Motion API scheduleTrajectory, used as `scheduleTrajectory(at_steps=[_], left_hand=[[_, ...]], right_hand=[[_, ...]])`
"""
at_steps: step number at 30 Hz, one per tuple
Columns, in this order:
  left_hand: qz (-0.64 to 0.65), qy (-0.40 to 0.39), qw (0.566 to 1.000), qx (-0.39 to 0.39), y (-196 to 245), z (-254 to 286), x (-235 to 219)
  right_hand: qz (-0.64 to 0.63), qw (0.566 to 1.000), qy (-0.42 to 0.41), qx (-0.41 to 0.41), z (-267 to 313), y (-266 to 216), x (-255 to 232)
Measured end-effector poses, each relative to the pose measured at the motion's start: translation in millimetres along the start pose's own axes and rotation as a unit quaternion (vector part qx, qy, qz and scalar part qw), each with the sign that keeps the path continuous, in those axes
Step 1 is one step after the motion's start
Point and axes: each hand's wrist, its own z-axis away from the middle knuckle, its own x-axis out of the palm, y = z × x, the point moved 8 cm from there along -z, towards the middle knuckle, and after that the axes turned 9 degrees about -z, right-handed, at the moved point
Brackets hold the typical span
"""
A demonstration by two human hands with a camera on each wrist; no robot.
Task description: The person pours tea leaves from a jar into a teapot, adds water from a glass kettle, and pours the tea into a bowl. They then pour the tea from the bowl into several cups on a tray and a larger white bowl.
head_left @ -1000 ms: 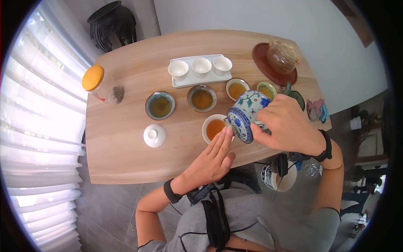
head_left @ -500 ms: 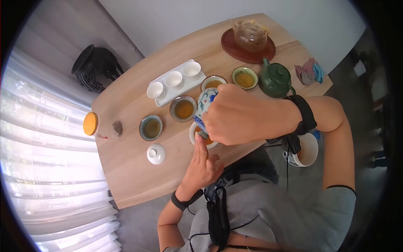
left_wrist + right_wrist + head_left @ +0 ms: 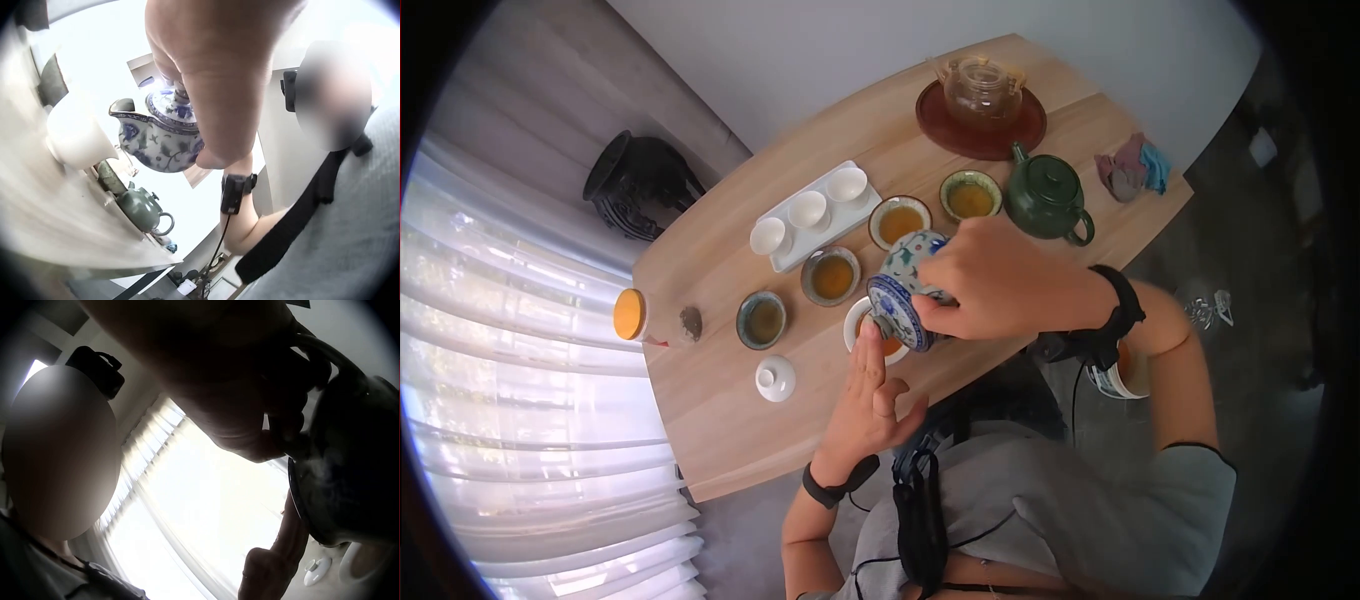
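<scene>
My right hand [image 3: 1000,280] grips the handle of a blue-and-white floral teapot [image 3: 907,258]. The pot is tipped over a white cup [image 3: 850,332] that holds amber tea. With its fingers extended, my left hand [image 3: 865,410] touches the knob of the teapot's lid [image 3: 897,312]. In the left wrist view the teapot [image 3: 159,147] shows its spout above the white cup [image 3: 78,134]. The right wrist view is dark, with the curled right hand [image 3: 281,406] at the handle and the pot [image 3: 356,469] beside it.
Several tea-filled bowls, including a blue-grey one [image 3: 745,325], line the table [image 3: 740,450]. Beyond them are a white tray [image 3: 785,265] with three cups, a green teapot [image 3: 1045,195] and a glass teapot [image 3: 982,95]. An upturned white lid [image 3: 775,385] lies at left.
The head view has turned, so the table appears rotated. More of the floral teapot shows now than half a second ago. Both hands stay at the teapot.
</scene>
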Motion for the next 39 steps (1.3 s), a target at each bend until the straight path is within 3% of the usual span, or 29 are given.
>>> scheduleTrajectory(at_steps=[1,3,5,7,8,10,11,13,14,15,16,18,19,21,24,27,30,34,39], left_hand=[[0.027,-0.003,1.0,0.01,1.4,-7.0,-2.9],[0.051,0.01,0.999,0.015,3.3,-19.7,-10.9],[0.082,-0.041,0.996,0.012,5.0,-34.0,-6.7],[0.082,-0.028,0.996,0.02,7.7,-50.5,-10.3],[0.099,-0.036,0.994,0.027,10.2,-56.2,-8.9],[0.111,-0.038,0.993,0.033,10.3,-65.0,-15.7],[0.092,-0.016,0.995,0.015,2.6,-68.4,-27.6],[0.071,0.003,0.997,-0.001,-11.8,-64.6,-44.3],[0.053,0.057,0.995,-0.058,-27.4,-55.8,-57.5],[0.034,0.109,0.987,-0.114,-42.0,-43.7,-69.8],[0.031,0.105,0.988,-0.111,-48.7,-33.4,-73.3],[-0.108,0.132,0.959,-0.228,-79.4,1.1,-88.1],[-0.113,0.123,0.961,-0.219,-85.4,15.4,-90.2],[-0.14,0.08,0.929,-0.332,-116.7,55.2,-93.7],[-0.142,0.042,0.904,-0.4,-140.3,98.0,-87.4],[-0.16,0.004,0.902,-0.402,-152.8,123.2,-69.8],[-0.143,-0.006,0.902,-0.407,-156.6,128.2,-58.1],[-0.1,-0.029,0.902,-0.418,-162.7,132.4,-52.8],[-0.145,-0.052,0.908,-0.389,-160.8,133.4,-51.0]], right_hand=[[0.006,1.0,-0.005,-0.007,9.9,3.7,3.4],[-0.093,0.985,0.101,0.107,34.8,27.6,-3.9],[-0.19,0.949,0.139,0.21,60.9,47.7,1.6],[-0.278,0.902,0.168,0.285,85.0,62.9,9.5],[-0.269,0.909,0.162,0.275,92.5,65.3,14.4],[-0.365,0.838,0.258,0.312,114.2,85.6,18.4],[-0.364,0.841,0.257,0.307,113.9,90.0,18.4],[-0.407,0.786,0.344,0.314,121.0,100.4,13.0],[-0.414,0.774,0.363,0.311,117.2,102.9,7.5],[-0.417,0.772,0.366,0.309,110.5,108.2,4.5],[-0.418,0.766,0.383,0.303,103.0,114.5,-0.7],[-0.423,0.756,0.402,0.296,84.2,127.7,-9.0],[-0.428,0.753,0.404,0.295,73.3,135.8,-13.0],[-0.434,0.759,0.397,0.279,51.7,155.1,-16.0],[-0.449,0.757,0.405,0.247,20.3,187.6,-9.6],[-0.458,0.768,0.383,0.23,-9.9,213.0,4.1],[-0.433,0.782,0.358,0.269,-25.8,237.0,19.8],[-0.434,0.777,0.344,0.299,-33.4,264.7,41.1],[-0.406,0.789,0.325,0.326,-33.5,286.5,62.2]])
